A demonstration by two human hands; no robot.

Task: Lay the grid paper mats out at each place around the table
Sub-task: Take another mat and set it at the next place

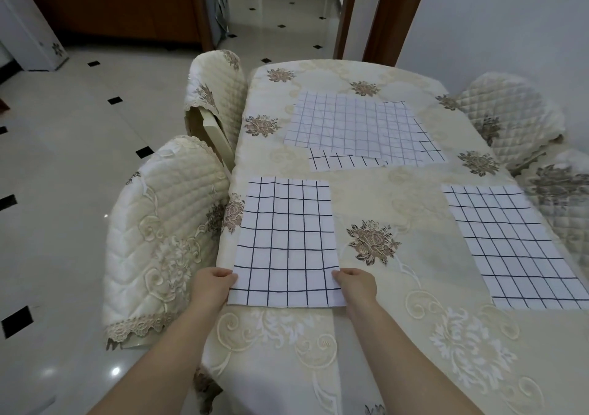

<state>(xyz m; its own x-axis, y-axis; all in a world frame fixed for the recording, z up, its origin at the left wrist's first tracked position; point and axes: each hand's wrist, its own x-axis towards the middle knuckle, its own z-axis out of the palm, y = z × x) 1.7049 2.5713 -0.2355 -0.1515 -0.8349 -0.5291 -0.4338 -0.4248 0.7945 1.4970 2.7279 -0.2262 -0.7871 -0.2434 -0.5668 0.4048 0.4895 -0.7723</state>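
A white grid paper mat (287, 242) lies flat at the table's near left, beside the closest chair. My left hand (210, 287) pinches its near left corner, and my right hand (357, 284) pinches its near right corner. A second grid mat (513, 242) lies flat at the near right edge of the table. At the far middle, a loose pile of several overlapping grid mats (360, 127) rests on the cloth, with one sheet's edge sticking out below it.
The table (398, 188) wears a cream floral cloth. Two quilted chairs (162, 233) (216, 96) stand along its left side and two more (510, 115) on the right. Glossy tiled floor lies to the left; a wooden door frame (392, 13) stands behind.
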